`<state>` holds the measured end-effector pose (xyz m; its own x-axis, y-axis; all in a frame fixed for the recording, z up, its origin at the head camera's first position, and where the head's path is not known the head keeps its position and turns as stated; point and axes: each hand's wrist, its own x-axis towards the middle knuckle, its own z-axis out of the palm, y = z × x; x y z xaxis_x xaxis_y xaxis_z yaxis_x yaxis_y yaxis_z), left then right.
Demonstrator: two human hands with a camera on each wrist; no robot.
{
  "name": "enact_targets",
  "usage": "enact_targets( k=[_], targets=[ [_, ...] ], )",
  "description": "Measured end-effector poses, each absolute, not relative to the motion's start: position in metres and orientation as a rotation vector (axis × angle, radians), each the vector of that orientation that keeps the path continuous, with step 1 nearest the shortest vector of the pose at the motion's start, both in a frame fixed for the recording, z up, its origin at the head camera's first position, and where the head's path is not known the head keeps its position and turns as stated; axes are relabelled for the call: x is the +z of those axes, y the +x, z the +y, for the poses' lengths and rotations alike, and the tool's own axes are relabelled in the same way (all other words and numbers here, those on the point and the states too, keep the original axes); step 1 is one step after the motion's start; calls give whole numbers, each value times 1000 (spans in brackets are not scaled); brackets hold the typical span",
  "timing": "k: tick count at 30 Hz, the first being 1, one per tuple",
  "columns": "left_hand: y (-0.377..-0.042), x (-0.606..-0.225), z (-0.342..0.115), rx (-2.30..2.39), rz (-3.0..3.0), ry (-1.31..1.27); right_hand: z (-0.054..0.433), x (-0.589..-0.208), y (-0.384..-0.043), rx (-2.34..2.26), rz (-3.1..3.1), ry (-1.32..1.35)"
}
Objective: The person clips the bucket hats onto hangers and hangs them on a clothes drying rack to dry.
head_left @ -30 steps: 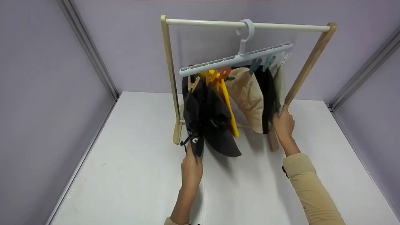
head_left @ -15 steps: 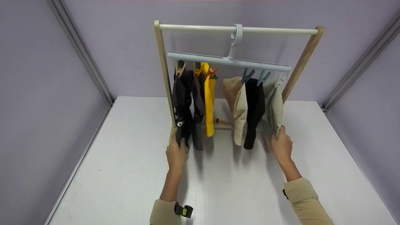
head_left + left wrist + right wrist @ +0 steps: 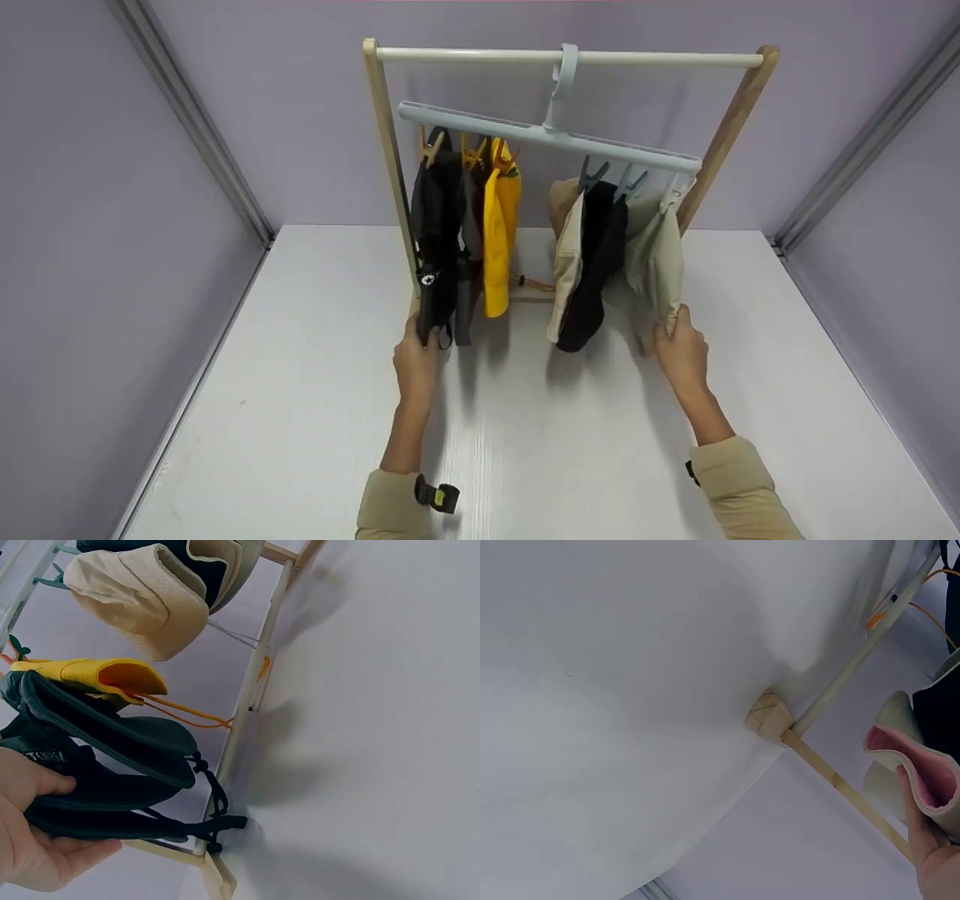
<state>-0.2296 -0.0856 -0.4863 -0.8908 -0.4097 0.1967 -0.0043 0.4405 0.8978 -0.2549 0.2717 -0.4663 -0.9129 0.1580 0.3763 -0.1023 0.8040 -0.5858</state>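
A pale blue clip hanger (image 3: 517, 133) hangs by its hook from the rack's white rod, its right end lower than its left. Clothespins hold several hats beneath it. My left hand (image 3: 416, 367) grips the lower edge of a black hat (image 3: 429, 214) with a star badge, thumb on one side and fingers on the other. At the other end, my right hand (image 3: 682, 356) pinches the bottom edge of a pale grey-green hat (image 3: 664, 259), whose lining (image 3: 922, 761) shows pink in the right wrist view. Between them hang a dark grey hat (image 3: 470, 225), a yellow hat (image 3: 496, 262), a beige cap (image 3: 568, 277) and a black cap (image 3: 591, 300).
The rack has wooden side posts (image 3: 731, 135) and a lower crossbar (image 3: 251, 682) close above the white table (image 3: 300, 420). An orange cord (image 3: 187, 714) trails from the yellow hat towards that bar. Pale walls (image 3: 315, 135) enclose the back and sides.
The hanger has swung from left end low to right end low. The black hat has moved left with my left hand. My right hand has dropped lower, at the pale hat's edge.
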Motion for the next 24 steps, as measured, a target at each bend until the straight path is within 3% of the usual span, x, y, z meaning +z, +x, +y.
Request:
enact_targets(
  k=[24],
  targets=[
    [-235,-485,-85,-1473,-2406,353,287,-459,-249,1135,-2643,-34]
  ],
)
